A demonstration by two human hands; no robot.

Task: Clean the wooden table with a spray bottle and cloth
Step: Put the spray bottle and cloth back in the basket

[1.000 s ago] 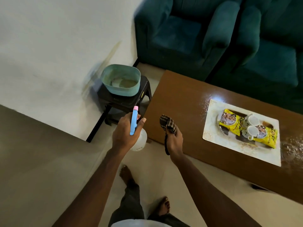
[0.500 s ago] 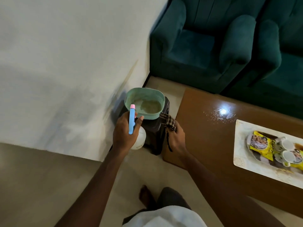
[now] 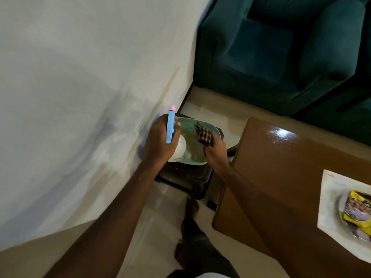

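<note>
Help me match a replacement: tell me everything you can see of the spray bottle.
The spray bottle has a slim light-blue plastic head tipped with a pink nozzle, and a rounded white body that is mostly hidden. The left hand grips it around the neck and holds it roughly upright, with the nozzle pointing away from the person. It is above the left side of the green basin; whether it touches the basin cannot be told. No liquid level is visible.

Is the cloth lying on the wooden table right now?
No, the right hand holds the cloth over the green basin, beside the wooden table.
</note>
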